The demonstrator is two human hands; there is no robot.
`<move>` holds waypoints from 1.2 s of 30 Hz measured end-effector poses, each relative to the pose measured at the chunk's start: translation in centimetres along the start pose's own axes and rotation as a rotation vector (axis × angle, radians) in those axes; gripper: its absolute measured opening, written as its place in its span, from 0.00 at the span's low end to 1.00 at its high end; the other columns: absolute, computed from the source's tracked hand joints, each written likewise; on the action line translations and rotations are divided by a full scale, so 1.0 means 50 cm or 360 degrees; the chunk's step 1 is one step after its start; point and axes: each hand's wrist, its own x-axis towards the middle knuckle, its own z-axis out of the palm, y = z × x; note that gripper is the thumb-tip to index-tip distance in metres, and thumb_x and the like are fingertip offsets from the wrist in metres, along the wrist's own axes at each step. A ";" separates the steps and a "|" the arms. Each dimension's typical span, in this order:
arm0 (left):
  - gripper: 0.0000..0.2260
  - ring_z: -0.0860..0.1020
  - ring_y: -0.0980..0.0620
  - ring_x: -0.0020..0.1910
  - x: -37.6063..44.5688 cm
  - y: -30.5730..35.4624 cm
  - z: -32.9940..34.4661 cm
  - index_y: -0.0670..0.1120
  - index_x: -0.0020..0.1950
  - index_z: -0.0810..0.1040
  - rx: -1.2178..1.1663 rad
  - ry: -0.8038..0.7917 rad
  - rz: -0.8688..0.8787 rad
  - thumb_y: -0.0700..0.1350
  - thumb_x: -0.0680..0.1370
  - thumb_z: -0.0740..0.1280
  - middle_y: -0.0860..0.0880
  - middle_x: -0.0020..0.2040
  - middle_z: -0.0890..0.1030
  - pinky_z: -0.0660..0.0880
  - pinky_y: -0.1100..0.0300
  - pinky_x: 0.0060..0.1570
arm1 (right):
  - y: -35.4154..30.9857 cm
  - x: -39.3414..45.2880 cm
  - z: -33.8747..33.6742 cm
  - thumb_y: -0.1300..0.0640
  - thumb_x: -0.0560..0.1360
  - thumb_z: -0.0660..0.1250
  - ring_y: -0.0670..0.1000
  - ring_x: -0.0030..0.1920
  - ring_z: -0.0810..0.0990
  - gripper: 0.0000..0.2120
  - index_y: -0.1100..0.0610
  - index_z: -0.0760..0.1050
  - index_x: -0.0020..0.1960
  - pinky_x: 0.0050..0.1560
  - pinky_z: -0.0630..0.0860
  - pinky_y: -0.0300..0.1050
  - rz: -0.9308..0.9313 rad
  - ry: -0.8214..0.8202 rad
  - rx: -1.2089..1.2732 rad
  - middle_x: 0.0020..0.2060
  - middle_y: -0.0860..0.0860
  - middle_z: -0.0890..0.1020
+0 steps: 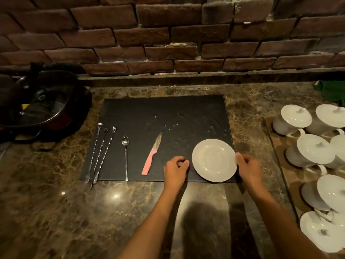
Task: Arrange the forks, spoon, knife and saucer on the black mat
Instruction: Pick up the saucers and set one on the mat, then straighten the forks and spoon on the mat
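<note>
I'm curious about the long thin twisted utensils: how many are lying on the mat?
3, side by side at the black mat's left edge: the leftmost, the middle one and the rightmost. Their near ends overhang the front edge. None seems hidden.

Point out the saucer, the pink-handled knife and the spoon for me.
saucer (214, 160): head view, centre well.
pink-handled knife (148, 163): head view, middle of handle.
spoon (125, 140): head view, bowl.
</note>
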 end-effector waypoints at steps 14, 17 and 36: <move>0.18 0.70 0.42 0.73 0.034 -0.274 -0.597 0.41 0.72 0.76 0.0706 0.0645 0.0475 0.40 0.81 0.68 0.41 0.72 0.74 0.60 0.57 0.72 | -0.027 -0.362 0.319 0.59 0.79 0.62 0.63 0.45 0.81 0.08 0.60 0.78 0.47 0.50 0.76 0.60 0.0218 0.0141 0.0154 0.41 0.62 0.82; 0.23 0.64 0.40 0.78 0.098 -0.310 -0.709 0.45 0.77 0.71 0.0962 0.0595 0.0526 0.44 0.82 0.68 0.40 0.78 0.68 0.60 0.46 0.76 | -0.083 -0.423 0.438 0.60 0.79 0.62 0.65 0.45 0.81 0.07 0.56 0.78 0.45 0.51 0.77 0.65 0.0178 0.0017 0.0163 0.41 0.63 0.82; 0.27 0.64 0.39 0.79 0.402 -0.339 -0.827 0.56 0.81 0.63 0.1653 0.0429 0.0939 0.63 0.83 0.53 0.45 0.81 0.66 0.57 0.36 0.76 | -0.430 -0.422 0.844 0.63 0.76 0.63 0.57 0.46 0.81 0.07 0.60 0.80 0.47 0.49 0.77 0.49 -0.0307 -0.0243 -0.0397 0.41 0.56 0.84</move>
